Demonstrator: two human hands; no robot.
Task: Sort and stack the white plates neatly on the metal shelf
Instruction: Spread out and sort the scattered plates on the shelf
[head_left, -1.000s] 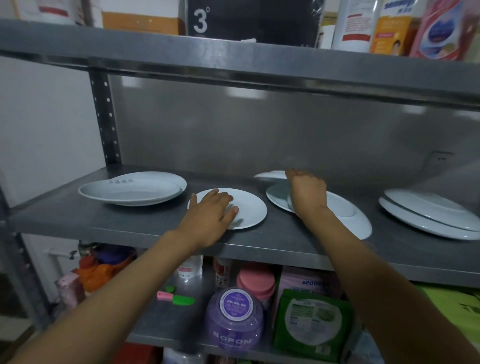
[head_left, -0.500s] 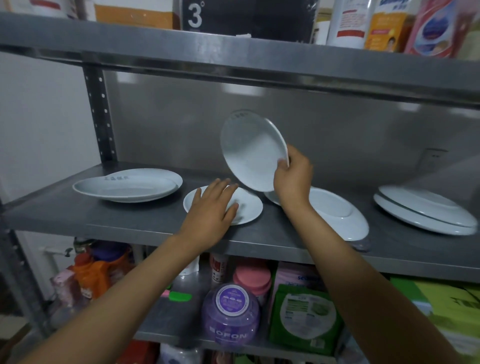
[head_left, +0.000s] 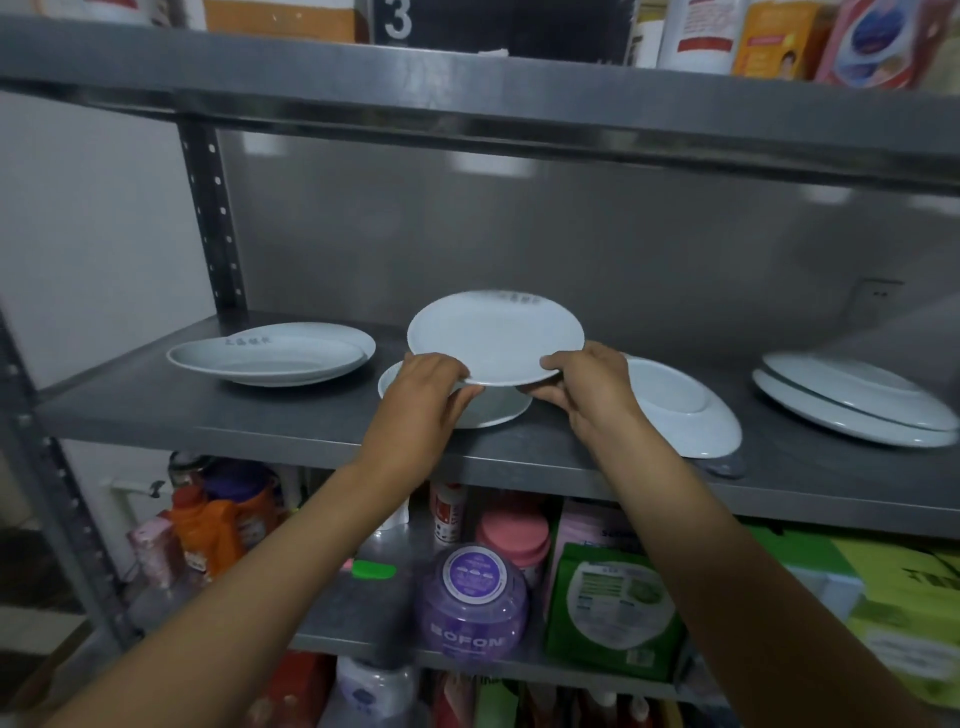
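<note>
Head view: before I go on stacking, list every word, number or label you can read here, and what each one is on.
"3": white digit on the dark box on the top shelf.
"BOFON": on the purple jar on the lower shelf.
Grey marks on the held plate rim: blurred, unreadable.
Grey marks on the left plate stack: unreadable.
Print on the green pack, the orange box and the bottles up top: too small to read.

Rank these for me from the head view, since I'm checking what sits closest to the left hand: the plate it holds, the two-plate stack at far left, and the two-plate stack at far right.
1. The held plate, at centre: the left hand grips its near-left rim.
2. The left stack, on the shelf's left side.
3. The right stack, at the shelf's far right end, beyond the right hand.
</note>
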